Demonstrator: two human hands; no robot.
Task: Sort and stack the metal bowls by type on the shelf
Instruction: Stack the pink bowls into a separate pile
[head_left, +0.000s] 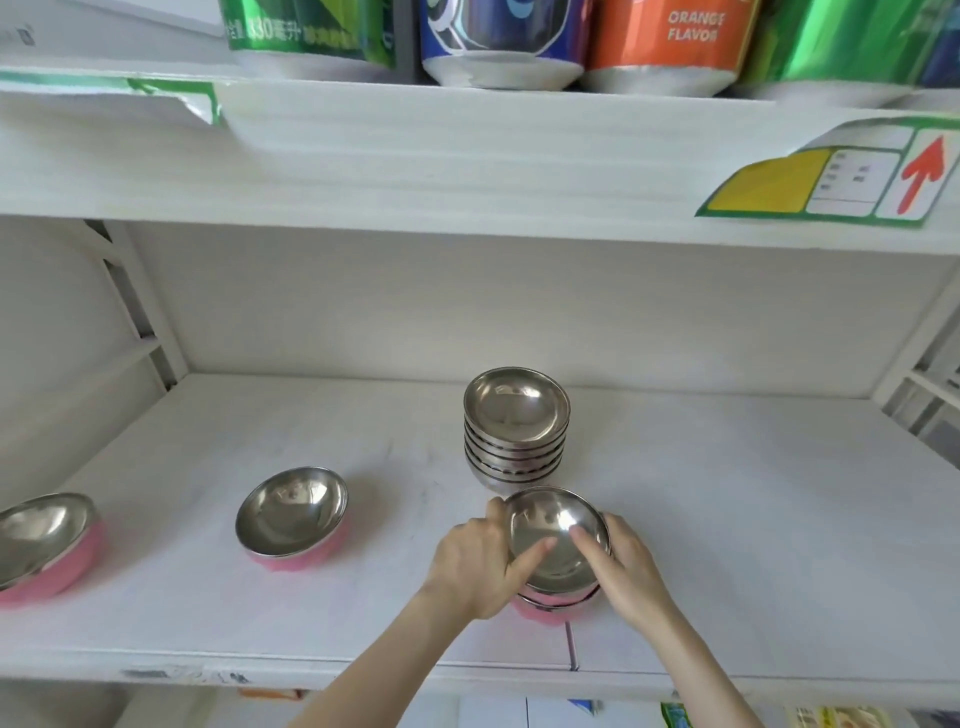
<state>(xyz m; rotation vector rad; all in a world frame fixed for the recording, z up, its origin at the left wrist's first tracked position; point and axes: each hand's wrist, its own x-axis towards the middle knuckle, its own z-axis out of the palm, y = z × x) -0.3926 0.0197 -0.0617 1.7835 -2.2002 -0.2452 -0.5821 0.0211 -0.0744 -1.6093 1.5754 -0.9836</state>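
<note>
A stack of several plain steel bowls (515, 434) stands mid-shelf. Just in front of it sits a short stack of pink-sided bowls (556, 551). My left hand (480, 561) grips its left rim, thumb inside the top bowl. From the right, my right hand (626, 566) holds the rim, with a finger dipping into the bowl. Another pink-sided bowl (292, 517) stands alone to the left. A third pink-sided bowl (44, 545) sits at the far left edge of the view.
The white shelf (753, 545) has bare surface to the right of the stacks and between the bowls. The shelf above (467, 166) carries drink cans (501, 41) and a green price label (841, 171). White uprights flank both sides.
</note>
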